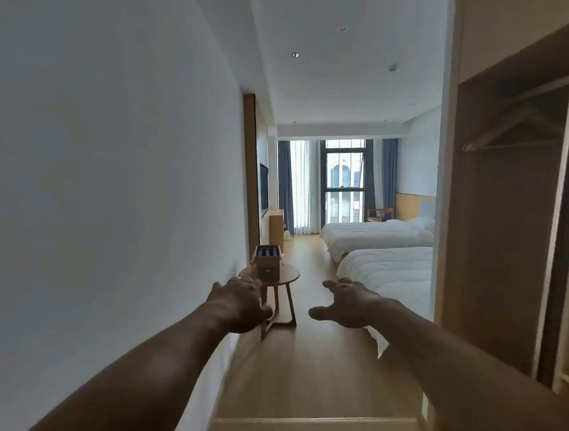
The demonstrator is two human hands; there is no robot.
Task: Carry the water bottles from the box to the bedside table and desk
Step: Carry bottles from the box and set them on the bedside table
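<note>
Left hand and right hand are sticking out in front, holding nothing, fingers loose and apart. Cardboard box of water bottles is sitting on the little round desk further ahead by the wall.

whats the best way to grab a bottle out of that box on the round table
By its top, from straight above. The box on the round table is open upward with its flaps out, and the bottles stand upright, packed close, so only their tops show; cardboard walls block the sides. The left hand and right hand are open and empty.
</note>
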